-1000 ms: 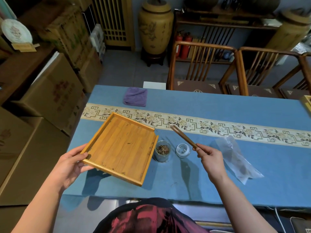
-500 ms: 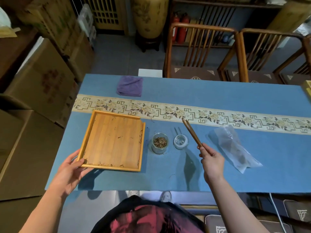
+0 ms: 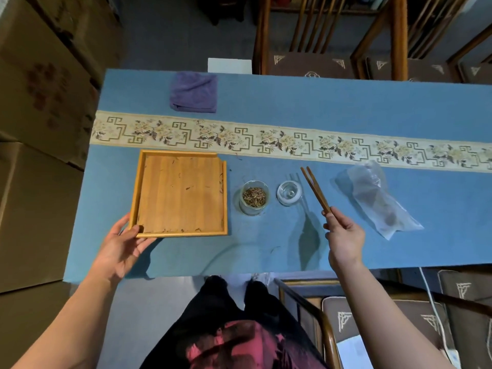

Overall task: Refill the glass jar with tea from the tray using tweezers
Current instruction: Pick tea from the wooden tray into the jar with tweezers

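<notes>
The tray is made of matt, striped pale wood. The tweezers are made of darker, smooth wood. The jar and its lid are formed of clear, glossy glass. The desk is covered in matt blue cloth. The bag is made of thin, translucent plastic. The towel is of soft purple cloth.

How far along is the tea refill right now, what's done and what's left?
Mostly done: the glass jar holds tea and the wooden tray shows only scattered bits. In hand: the left hand holds the tray's near corner on the table; the right hand holds the tweezers, tips empty. Left: the last bits, and the lid beside the jar.
</notes>
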